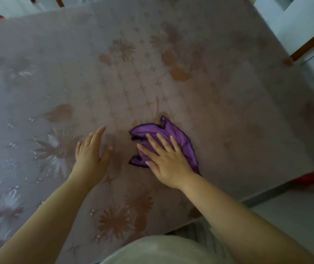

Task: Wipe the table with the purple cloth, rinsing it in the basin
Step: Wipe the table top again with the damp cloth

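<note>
Pressing purple cloth flat on floral table, right hand

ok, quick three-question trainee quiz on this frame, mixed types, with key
1. Which hand presses the purple cloth on the table? A left, B right, C both.
2. True or false: that hand's fingers are curled round the cloth.
3. Is the basin in view?

Key
1. B: the right hand; the left hand is open, apart from the cloth.
2. False: the fingers lie straight on top of it.
3. No.
</note>
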{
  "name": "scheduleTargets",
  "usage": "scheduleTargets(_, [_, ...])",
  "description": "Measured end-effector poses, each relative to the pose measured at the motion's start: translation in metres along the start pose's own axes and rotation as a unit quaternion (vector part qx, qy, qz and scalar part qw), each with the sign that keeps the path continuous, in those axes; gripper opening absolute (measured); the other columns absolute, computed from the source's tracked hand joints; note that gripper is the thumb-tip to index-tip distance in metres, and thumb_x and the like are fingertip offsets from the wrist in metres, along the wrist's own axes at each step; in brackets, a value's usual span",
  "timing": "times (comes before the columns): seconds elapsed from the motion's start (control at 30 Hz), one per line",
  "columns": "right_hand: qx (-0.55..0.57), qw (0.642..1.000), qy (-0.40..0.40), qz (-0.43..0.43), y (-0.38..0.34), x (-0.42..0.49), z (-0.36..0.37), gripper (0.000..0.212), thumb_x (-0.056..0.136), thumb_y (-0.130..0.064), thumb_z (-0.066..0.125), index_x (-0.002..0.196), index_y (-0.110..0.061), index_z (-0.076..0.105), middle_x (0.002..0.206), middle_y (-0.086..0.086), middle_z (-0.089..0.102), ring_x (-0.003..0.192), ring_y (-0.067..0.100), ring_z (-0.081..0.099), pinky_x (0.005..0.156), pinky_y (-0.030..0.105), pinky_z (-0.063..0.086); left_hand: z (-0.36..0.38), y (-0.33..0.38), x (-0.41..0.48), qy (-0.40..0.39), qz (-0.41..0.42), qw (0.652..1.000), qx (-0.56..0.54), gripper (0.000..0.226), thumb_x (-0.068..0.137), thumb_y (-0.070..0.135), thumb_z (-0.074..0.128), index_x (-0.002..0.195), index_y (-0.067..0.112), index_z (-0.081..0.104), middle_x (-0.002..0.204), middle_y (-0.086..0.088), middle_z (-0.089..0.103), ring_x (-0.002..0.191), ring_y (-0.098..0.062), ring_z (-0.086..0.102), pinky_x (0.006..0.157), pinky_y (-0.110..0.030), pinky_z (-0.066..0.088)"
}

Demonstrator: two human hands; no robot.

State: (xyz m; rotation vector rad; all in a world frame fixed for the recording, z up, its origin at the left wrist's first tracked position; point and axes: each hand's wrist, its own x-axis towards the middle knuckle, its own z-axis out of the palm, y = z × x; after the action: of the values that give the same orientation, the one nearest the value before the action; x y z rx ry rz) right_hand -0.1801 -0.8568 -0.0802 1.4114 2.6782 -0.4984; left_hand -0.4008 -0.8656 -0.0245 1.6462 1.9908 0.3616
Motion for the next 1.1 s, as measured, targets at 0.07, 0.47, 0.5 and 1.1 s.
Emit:
scheduleTargets(0.07, [-0.018, 0.997, 0.018, 0.07, 0.043, -0.013, -0.008, 0.052, 0.094, -0.048, 0.02, 0.142, -0.044, 0.002, 0.157, -0.002, 0.006, 0.144, 0.029, 0.005, 0.108, 0.046, -0.017, 0.001, 0.003, -0.002, 0.002, -0.006, 1.0, -0.001, 0.055, 0.091, 0.018, 0.048, 0.141, 0.018, 0.026, 0.144, -0.014, 0.037, 0.137, -0.034, 0.026, 0.115, -0.049, 0.011])
scheduleTargets(0.47, [0.002, 0.992, -0.059, -0.109, 0.072, -0.003, -0.022, 0.051, 0.098, -0.045, 0.021, 0.146, -0.04, 0.007, 0.158, -0.009, -0.005, 0.144, 0.019, -0.012, 0.107, 0.045, -0.023, 0.082, 0.107, -0.01, 0.024, -0.039, 0.999, -0.024, 0.061, 0.082, 0.038, 0.036, 0.14, 0.02, 0.029, 0.147, -0.006, 0.035, 0.141, -0.024, 0.021, 0.114, -0.043, 0.007])
scheduleTargets(0.5, [-0.002, 0.986, -0.074, -0.147, 0.076, -0.017, -0.021, 0.05, 0.098, -0.045, 0.022, 0.146, -0.038, 0.012, 0.158, -0.009, -0.003, 0.144, 0.019, -0.011, 0.106, 0.043, -0.025, 0.093, 0.12, -0.01, 0.027, -0.039, 0.999, -0.021, 0.057, 0.086, 0.035, 0.038, 0.14, 0.02, 0.029, 0.147, -0.006, 0.036, 0.141, -0.023, 0.02, 0.114, -0.042, 0.006])
scheduleTargets(1.1, [-0.009, 0.999, -0.05, -0.009, 0.247, -0.091, -0.048, 0.052, 0.098, -0.046, 0.013, 0.145, -0.041, -0.007, 0.157, -0.007, -0.013, 0.143, 0.021, -0.016, 0.109, 0.045, -0.019, 0.156, 0.222, -0.029, 0.043, -0.066, 0.996, -0.039, 0.049, 0.093, 0.024, 0.044, 0.14, 0.024, 0.03, 0.147, -0.005, 0.035, 0.142, -0.023, 0.017, 0.114, -0.044, 0.004])
